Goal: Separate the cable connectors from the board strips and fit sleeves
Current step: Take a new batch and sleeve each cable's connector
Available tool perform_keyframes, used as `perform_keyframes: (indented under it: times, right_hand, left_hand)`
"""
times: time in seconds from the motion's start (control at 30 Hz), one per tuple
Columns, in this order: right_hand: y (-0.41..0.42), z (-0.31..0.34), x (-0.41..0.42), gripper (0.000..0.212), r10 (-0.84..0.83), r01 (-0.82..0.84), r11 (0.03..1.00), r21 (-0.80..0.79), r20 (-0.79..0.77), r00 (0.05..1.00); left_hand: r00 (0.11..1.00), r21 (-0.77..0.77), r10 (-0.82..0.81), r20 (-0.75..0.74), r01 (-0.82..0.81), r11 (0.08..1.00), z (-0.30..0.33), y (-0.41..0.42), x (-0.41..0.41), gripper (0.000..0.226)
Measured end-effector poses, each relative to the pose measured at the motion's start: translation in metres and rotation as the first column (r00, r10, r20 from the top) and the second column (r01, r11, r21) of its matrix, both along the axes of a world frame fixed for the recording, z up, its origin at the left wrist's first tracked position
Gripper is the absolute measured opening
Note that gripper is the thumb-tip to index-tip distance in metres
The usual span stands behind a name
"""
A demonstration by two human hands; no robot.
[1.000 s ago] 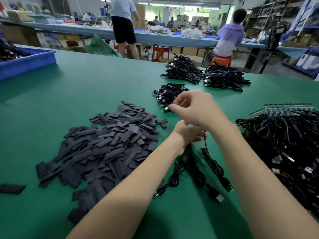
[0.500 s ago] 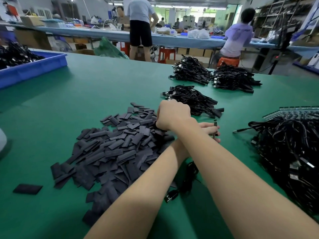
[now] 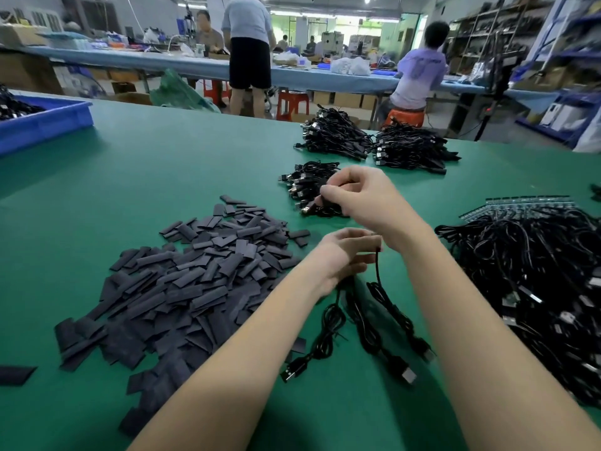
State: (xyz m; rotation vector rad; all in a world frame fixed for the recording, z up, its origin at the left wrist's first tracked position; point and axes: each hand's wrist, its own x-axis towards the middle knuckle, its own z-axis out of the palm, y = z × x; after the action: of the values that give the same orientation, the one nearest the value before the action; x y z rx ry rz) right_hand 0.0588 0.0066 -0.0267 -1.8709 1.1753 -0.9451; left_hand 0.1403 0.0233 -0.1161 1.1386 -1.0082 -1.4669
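Note:
My left hand (image 3: 346, 255) is closed on a few black cables (image 3: 377, 288) that hang from it, their USB plugs (image 3: 406, 374) lying on the green table. Just beyond it, my right hand (image 3: 364, 196) pinches a small dark piece that looks like a sleeve, low over a small pile of cables (image 3: 305, 183). Left of my arms spreads a big heap of flat black sleeves (image 3: 195, 278). On the right lies a tangle of black cables (image 3: 536, 281), with board strips (image 3: 527, 203) at its far edge.
Two larger bundles of cables (image 3: 335, 135) (image 3: 409, 151) sit near the table's far edge. A blue bin (image 3: 45, 122) holding cables stands at the far left. One stray sleeve (image 3: 16, 374) lies at the left edge. People work at a long bench beyond.
My right hand went left to the sleeve heap half a second ago and is now back over the small cable pile, pinching a dark piece. My left hand still holds the cables.

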Motion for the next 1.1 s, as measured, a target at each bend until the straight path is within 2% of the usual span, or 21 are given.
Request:
perform_keyframes:
  times: [0.03,0.1,0.2,0.3,0.67,0.8,0.97,1.1]
  right_hand:
    - [-0.001,-0.002,-0.019,0.007,-0.012,0.004,0.998,0.055,0.134,0.991]
    - [-0.002,-0.012,-0.053,0.01,-0.086,0.041,0.987,0.154,0.299,0.95]
    - [-0.003,-0.037,-0.085,0.021,-0.224,0.099,0.956,0.278,0.465,0.857]
    - [-0.003,-0.058,-0.095,0.036,-0.262,0.054,0.938,0.342,0.599,0.757]
    - [-0.008,-0.073,-0.09,0.037,-0.261,-0.015,0.932,0.363,0.698,0.667]
    - [-0.007,-0.076,-0.087,0.03,-0.226,-0.064,0.932,0.357,0.71,0.666]
    - [-0.006,-0.079,-0.084,0.025,-0.197,-0.11,0.929,0.355,0.721,0.664]
    - [-0.008,-0.082,-0.086,0.025,-0.124,-0.209,0.918,0.337,0.744,0.657]
  left_hand:
    - [1.0,0.015,0.0,-0.027,0.0,1.0,-0.001,-0.003,-0.003,0.006]
    - [0.998,0.033,-0.015,-0.055,0.017,0.999,0.0,-0.003,-0.005,0.013]
    - [0.998,0.023,-0.056,-0.034,0.057,0.998,0.002,-0.004,-0.007,0.025]
    - [0.995,0.024,-0.1,-0.006,0.1,0.995,0.002,-0.002,-0.005,0.028]
    - [0.985,0.001,-0.172,-0.008,0.172,0.985,0.008,0.003,-0.002,0.027]
    - [0.981,-0.007,-0.191,-0.029,0.19,0.982,0.01,0.005,-0.001,0.023]
    - [0.977,-0.035,-0.211,-0.041,0.21,0.977,0.012,0.006,-0.002,0.037]
    - [0.97,-0.058,-0.243,-0.025,0.241,0.969,0.012,0.005,0.002,0.036]
